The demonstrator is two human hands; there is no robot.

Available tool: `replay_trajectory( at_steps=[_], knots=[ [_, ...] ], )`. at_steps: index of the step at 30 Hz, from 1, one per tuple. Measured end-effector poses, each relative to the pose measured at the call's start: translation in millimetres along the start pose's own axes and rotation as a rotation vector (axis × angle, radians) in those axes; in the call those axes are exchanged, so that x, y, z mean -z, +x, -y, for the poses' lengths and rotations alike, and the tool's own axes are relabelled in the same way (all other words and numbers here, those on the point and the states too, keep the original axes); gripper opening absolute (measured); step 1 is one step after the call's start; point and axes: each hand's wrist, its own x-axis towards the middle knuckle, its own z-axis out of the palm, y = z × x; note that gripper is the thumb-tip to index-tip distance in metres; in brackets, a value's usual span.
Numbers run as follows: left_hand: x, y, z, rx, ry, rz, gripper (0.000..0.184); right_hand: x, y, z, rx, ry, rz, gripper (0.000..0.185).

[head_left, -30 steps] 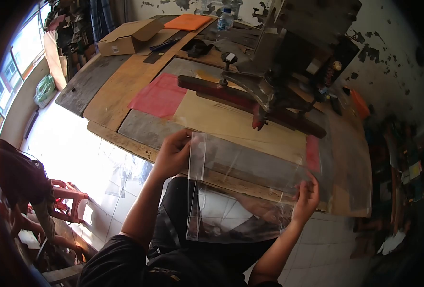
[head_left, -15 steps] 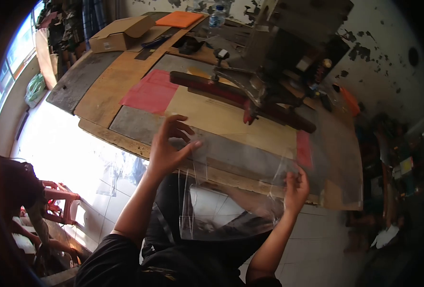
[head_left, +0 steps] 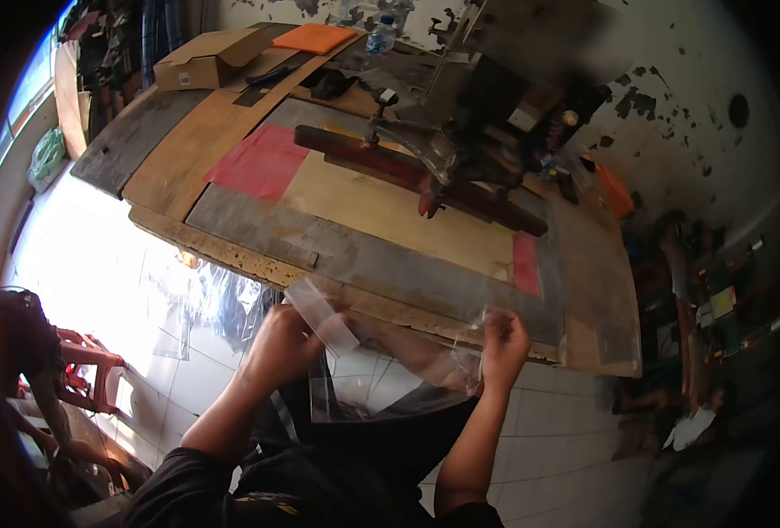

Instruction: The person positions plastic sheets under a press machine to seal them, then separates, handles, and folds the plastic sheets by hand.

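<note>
Between my hands, over my lap, is a clear plastic sheet (head_left: pixel 399 407), see-through, with creases and glossy edges. My left hand (head_left: pixel 286 343) is closed on its left side, where a whitish translucent strip (head_left: pixel 322 317) stands up at a slant beside the fingers. On the other side, my right hand (head_left: pixel 504 339) pinches the sheet's upper right corner, fingertips pressed together. Both hands are just in front of the near edge of the worktable (head_left: pixel 223 253). Some left fingertips are hidden behind the plastic.
A heat-sealing press bar (head_left: pixel 390 167) spans a yellow sheet (head_left: pixel 390 211) and red pieces (head_left: pixel 262 163) on the table. Behind are a cardboard box (head_left: pixel 205 63), an orange folder (head_left: pixel 315 38) and a water bottle (head_left: pixel 380 37). Clear plastic hangs lower left; a red stool (head_left: pixel 91 365) stands there.
My left hand, open and raised over the table edge before, has come down and closed on the plastic. The translucent strip now stands out beside it. My right hand keeps its pinch; the view shifted slightly.
</note>
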Motion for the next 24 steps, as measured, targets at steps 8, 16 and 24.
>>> replay_trajectory(
  at_steps=[8,16,24],
  knots=[
    [-27.5,-3.1,-0.7,-0.445,-0.424,0.159,0.049,-16.6,-60.5,26.5,-0.025,0.027,0.092,0.038],
    [-75.5,-8.9,27.6,-0.84,0.069,-0.029,0.026,-13.1,-75.7,49.9,-0.079,0.301,0.144,0.027],
    [-69.1,-17.2,25.5,-0.881,0.126,-0.062,0.03,-9.3,-80.5,54.3,-0.064,0.268,0.182,0.035]
  ],
)
